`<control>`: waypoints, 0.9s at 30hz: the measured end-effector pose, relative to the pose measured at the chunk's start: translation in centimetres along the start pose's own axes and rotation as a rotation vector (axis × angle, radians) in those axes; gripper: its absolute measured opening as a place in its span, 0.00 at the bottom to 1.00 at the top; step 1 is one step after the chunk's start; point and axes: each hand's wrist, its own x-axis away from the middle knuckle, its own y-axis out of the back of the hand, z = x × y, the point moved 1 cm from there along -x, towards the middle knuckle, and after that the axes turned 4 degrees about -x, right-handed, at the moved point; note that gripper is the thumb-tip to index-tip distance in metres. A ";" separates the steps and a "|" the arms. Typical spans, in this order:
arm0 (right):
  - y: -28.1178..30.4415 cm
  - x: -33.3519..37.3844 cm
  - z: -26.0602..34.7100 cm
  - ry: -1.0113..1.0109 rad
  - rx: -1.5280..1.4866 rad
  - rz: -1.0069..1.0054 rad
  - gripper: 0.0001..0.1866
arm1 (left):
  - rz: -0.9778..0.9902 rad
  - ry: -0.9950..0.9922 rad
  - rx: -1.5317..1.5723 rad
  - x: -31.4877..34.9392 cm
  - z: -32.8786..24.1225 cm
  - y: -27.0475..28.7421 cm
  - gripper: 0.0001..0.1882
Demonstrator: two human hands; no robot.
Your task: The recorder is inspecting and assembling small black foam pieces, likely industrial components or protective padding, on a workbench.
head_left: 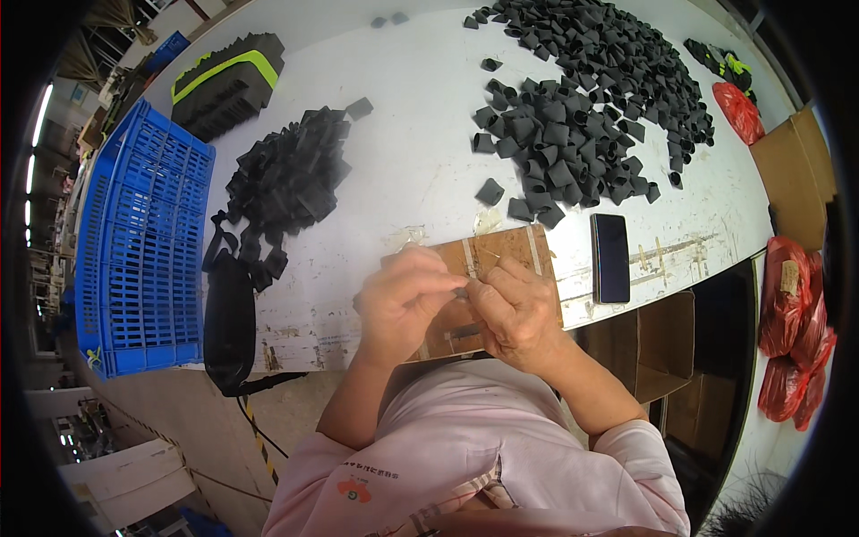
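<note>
Over a brown wooden board (534,255) at the table's near edge, my two hands meet fingertip to fingertip. My left hand (404,302) is closed in a pinch, thumb and forefinger together at a small dark piece (463,292) that is mostly hidden. My right hand (517,309) has its fingers curled closed around the other side of that piece. A thin pale sliver (491,254) sticks up by the right forefinger; its kind is too small to tell. Left of the board lies a heap of flat black fabric pieces (291,170). A larger heap of black fabric loops (573,134) spreads at the far right.
A black phone (611,259) lies right of the board. At left stand a blue plastic crate (157,246), a black pouch (230,318) and a stack of dark strips with a yellow-green band (228,80). Cardboard boxes (667,345) and red plastic bags (792,304) are at right.
</note>
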 end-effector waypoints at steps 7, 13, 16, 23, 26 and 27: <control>-0.3 -0.1 0.0 -0.045 0.046 0.001 0.06 | -0.052 0.011 -0.212 1.4 0.3 -0.4 0.08; 2.2 0.4 1.5 -0.733 -1.029 -0.357 0.14 | -0.301 0.210 0.353 3.7 -1.7 -1.5 0.21; 1.1 1.8 1.3 -0.892 -1.297 -0.374 0.15 | -0.233 0.242 0.225 4.2 -2.9 -2.5 0.21; -0.2 3.3 2.4 -1.122 -1.607 -0.192 0.14 | -0.290 0.262 0.094 4.7 -2.3 -3.6 0.10; 0.0 4.4 1.9 -0.849 -0.992 -0.213 0.13 | -0.298 0.287 0.060 4.5 -2.5 -3.4 0.07; 0.3 4.6 2.0 -0.530 -0.418 -0.253 0.13 | -0.293 0.318 0.063 4.4 -2.7 -3.4 0.06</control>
